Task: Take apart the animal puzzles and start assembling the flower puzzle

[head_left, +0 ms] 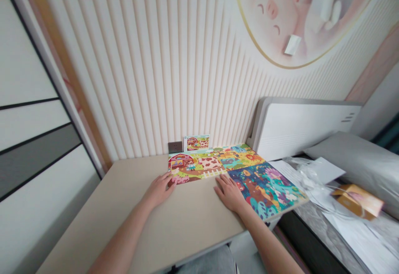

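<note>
A farm-scene jigsaw puzzle (199, 166) with a red barn and a spotted cow lies flat at the back of the table. At its lower left corner rests my left hand (159, 189), fingers spread, palm down. My right hand (230, 192) lies open at its lower right edge, also beside the dark blue puzzle (268, 189) with bears and plants. A yellow and green animal puzzle (240, 156) adjoins both on the right. Against the wall leans a small picture card (197, 143) with the same farm scene. Neither hand grasps anything.
The beige table (124, 207) stands against a ribbed wall (140, 66) with a dark socket (175, 147). To the right is a bed with a white headboard (302, 128), an orange box (358, 201), papers (363, 240) and a clear plastic bag (307, 172). A cabinet (37, 174) flanks the left.
</note>
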`<action>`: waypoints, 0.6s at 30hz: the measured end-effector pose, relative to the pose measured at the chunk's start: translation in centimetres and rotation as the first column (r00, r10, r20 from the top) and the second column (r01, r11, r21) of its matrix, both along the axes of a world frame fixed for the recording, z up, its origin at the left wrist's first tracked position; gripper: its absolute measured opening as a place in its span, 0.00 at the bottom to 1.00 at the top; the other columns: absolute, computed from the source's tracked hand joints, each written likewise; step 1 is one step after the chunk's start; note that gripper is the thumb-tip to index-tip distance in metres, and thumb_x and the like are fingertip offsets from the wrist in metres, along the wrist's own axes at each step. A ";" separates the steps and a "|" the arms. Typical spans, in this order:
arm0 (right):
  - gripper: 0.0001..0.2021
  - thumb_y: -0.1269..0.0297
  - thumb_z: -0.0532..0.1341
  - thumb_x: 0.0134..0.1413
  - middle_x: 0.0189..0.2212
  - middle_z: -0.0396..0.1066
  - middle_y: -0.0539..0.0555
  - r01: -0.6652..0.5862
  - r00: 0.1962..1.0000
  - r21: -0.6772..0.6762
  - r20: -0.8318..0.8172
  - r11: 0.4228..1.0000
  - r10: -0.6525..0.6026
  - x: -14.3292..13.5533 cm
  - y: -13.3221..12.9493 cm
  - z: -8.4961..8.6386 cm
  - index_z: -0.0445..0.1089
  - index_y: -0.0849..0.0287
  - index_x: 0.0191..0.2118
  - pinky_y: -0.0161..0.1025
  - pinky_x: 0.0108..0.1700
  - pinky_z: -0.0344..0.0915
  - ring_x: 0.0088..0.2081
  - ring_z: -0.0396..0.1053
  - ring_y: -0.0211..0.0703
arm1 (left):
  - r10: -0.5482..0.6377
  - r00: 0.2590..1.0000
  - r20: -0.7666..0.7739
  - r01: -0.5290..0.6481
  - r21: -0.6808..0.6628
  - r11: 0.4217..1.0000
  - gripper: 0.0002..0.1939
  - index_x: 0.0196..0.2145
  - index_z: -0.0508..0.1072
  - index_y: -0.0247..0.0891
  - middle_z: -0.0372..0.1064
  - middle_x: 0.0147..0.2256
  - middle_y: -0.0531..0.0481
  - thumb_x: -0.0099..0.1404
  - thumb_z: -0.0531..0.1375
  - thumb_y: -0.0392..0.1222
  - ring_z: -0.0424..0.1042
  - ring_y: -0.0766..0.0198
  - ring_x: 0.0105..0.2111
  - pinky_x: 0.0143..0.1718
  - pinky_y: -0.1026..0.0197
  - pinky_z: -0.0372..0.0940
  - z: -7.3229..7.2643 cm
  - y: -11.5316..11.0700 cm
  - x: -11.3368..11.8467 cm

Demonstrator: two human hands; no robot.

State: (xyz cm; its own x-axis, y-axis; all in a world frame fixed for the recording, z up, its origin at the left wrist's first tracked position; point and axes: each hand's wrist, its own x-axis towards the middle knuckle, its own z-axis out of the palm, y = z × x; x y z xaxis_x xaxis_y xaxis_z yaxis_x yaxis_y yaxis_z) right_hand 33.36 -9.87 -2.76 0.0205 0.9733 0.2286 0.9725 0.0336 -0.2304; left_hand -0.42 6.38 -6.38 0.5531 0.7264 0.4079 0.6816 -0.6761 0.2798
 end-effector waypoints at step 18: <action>0.26 0.50 0.48 0.68 0.68 0.55 0.58 -0.011 1.000 -0.009 -0.004 1.000 0.011 0.2 0.4 -0.5 0.61 0.55 0.66 0.50 0.69 0.43 0.69 0.51 0.50 | 0.002 1.000 0.007 -0.002 -0.039 0.999 0.23 0.57 0.73 0.41 0.66 0.60 0.42 0.69 0.55 0.52 0.67 0.49 0.58 0.61 0.49 0.59 0.1 -0.1 -0.1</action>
State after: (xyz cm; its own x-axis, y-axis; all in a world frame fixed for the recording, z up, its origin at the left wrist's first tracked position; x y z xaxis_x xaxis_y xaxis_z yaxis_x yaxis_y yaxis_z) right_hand 33.56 -9.51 -3.29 0.0107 0.9755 0.2196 0.9713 0.0420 -0.2341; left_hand -0.50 6.31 -6.28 0.5488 0.7428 0.3835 0.6808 -0.6634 0.3105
